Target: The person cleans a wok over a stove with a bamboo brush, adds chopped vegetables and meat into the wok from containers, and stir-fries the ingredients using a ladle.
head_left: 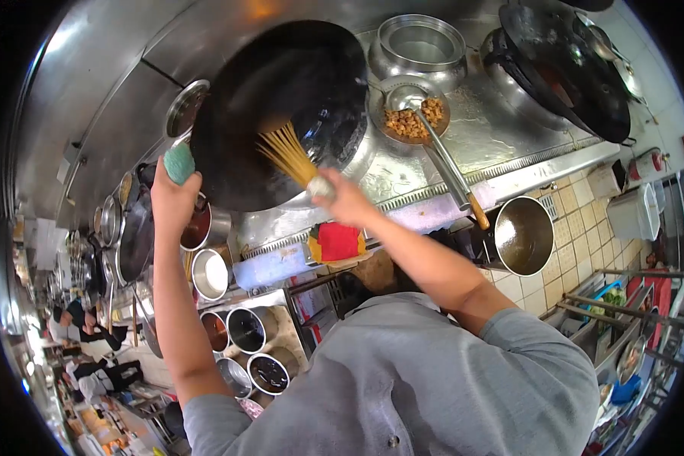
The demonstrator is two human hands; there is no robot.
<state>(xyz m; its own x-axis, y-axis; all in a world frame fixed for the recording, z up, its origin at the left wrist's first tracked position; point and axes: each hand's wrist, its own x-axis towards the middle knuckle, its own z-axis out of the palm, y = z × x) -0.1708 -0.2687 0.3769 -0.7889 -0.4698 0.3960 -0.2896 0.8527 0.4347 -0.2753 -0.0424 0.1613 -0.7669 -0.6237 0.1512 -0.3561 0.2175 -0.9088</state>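
Note:
A large black wok [232, 83] is tilted up on the stove in front of me. My left hand [173, 199] is closed at the wok's left edge around a green cloth [179, 163], which lies against the rim there. My right hand [342, 199] grips a bamboo wok brush [290, 153] by its pale bound end. The brush's splayed bristles point into the wok, near its lower middle. To the right of the wok, a strainer [378, 114] bears browned food pieces [414, 121], with a ladle [450, 166] lying across it.
A metal pot [432, 70] stands behind the strainer, and a second black wok [585, 91] leans at far right. An oily pot [524, 235] sits below the counter edge, near a red and yellow cloth [338, 243]. Several sauce pots [246, 330] stand at lower left. Other people [91, 327] are farther left.

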